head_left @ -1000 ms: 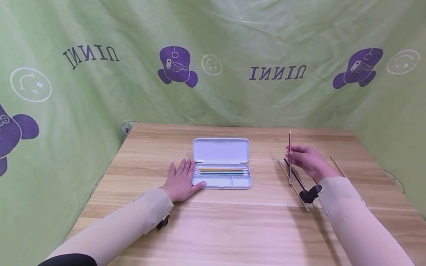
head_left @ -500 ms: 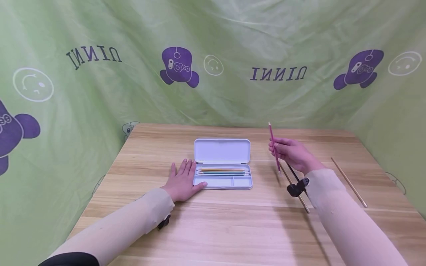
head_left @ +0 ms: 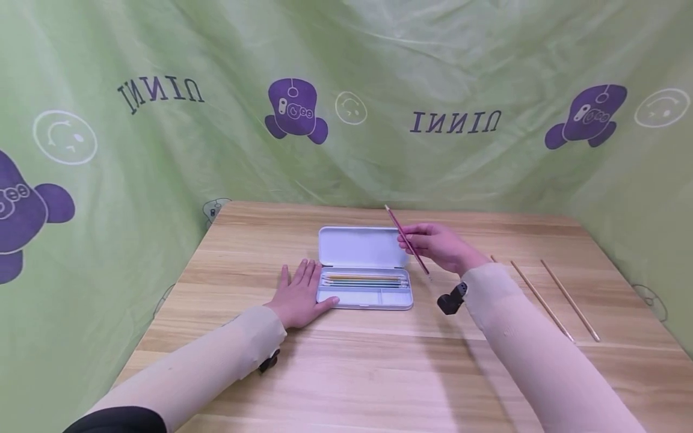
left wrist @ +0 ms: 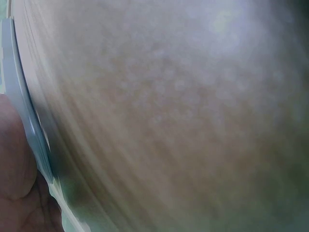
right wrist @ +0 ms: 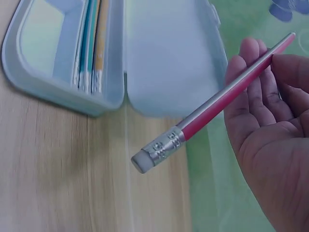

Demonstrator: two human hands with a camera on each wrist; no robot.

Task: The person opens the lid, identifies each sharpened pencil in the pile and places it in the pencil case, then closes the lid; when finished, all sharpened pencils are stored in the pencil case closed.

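A pale blue pencil case (head_left: 354,297) lies open on the table, its lid (head_left: 360,246) tipped back. Several pencils (head_left: 368,282) lie side by side in its rear compartment. My left hand (head_left: 298,300) rests flat at the case's left side, fingers spread and thumb along the front left corner. With thumb and fingers, my right hand (head_left: 438,243) pinches a red pencil (right wrist: 217,108) with a silver stripe. It is held tilted by the case's right side, overlapping the lid's right edge in the head view; its white eraser (right wrist: 143,161) points down toward me.
Two wooden-coloured pencils, one nearer (head_left: 541,299) and one farther right (head_left: 569,300), lie on the wooden table (head_left: 346,373). The tip of another shows past the right sleeve (head_left: 536,343), which hides the rest. A green printed curtain (head_left: 379,168) surrounds the table's back and sides.
My right hand has carried the red pencil leftward from the loose pencils to the case, and the pencil has tilted from upright. The left hand stays in place.
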